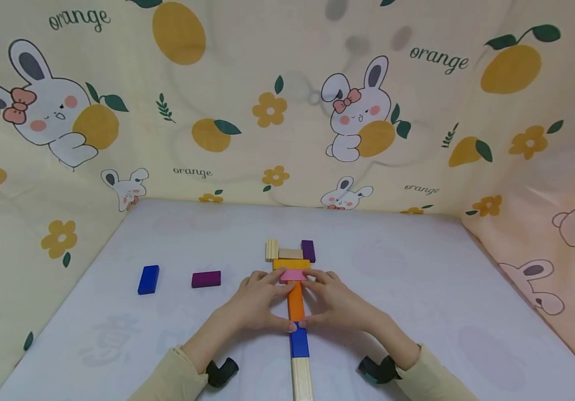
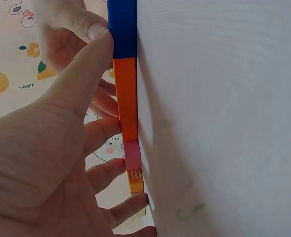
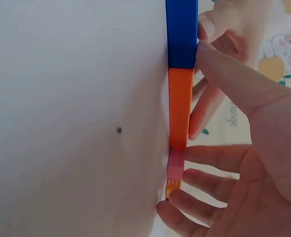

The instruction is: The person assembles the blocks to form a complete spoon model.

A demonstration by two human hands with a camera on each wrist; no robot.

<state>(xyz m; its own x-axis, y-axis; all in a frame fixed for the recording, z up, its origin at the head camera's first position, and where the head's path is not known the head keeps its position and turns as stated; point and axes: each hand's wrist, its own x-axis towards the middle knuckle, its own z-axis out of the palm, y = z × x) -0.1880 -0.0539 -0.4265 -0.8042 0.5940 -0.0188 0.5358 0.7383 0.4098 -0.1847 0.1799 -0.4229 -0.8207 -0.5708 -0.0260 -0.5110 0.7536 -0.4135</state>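
A straight row of wooden blocks runs away from me: a plain wood block (image 1: 302, 380), a blue block (image 1: 299, 343), an orange block (image 1: 295, 303) and a pink block (image 1: 293, 275) set crosswise. My left hand (image 1: 259, 301) touches the row from the left, its thumb on the blue block (image 2: 123, 29) and its fingers spread along the orange and pink blocks. From the right, my right hand (image 1: 334, 303) mirrors it, thumb at the blue block (image 3: 182, 34), fingers beside the orange block (image 3: 180, 108) and pink block (image 3: 176, 164). The fingers look fairly straight.
Beyond the pink block lies a yellow-orange block (image 1: 292, 264), then a tan block (image 1: 290, 254) between a ridged pale block (image 1: 271, 250) and a dark purple block (image 1: 308, 251). Apart at left lie a blue block (image 1: 148, 279) and a purple block (image 1: 206, 279). Printed cloth (image 1: 247, 67) hangs behind the white table (image 1: 392, 267).
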